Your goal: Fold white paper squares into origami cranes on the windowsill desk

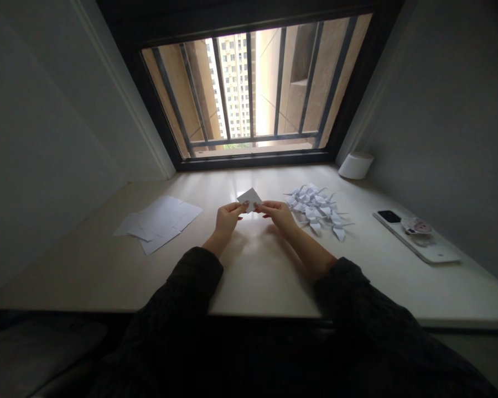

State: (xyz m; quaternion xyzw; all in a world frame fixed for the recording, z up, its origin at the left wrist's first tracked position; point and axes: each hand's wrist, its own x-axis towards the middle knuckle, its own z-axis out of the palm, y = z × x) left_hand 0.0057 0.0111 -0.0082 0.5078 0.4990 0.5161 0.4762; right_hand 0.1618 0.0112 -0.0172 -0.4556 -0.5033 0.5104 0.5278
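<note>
A small folded piece of white paper (250, 197) is held up over the middle of the white counter, one corner pointing toward the window. My left hand (230, 214) pinches its left side between thumb and fingers. On the other side my right hand (277, 211) grips its right edge the same way. Just right of my right hand lies a pile of folded paper cranes (313, 204), several of them, overlapping. To the left, some distance from my left hand, loose sheets of white paper (166, 218) lie stacked unevenly.
A phone (415, 237) with a round grip on its back lies at the right. A white cylindrical object (356, 165) sits in the back right corner. Behind the counter (257, 276) is a dark-framed window (253, 161) with bars outside. Walls close in both sides.
</note>
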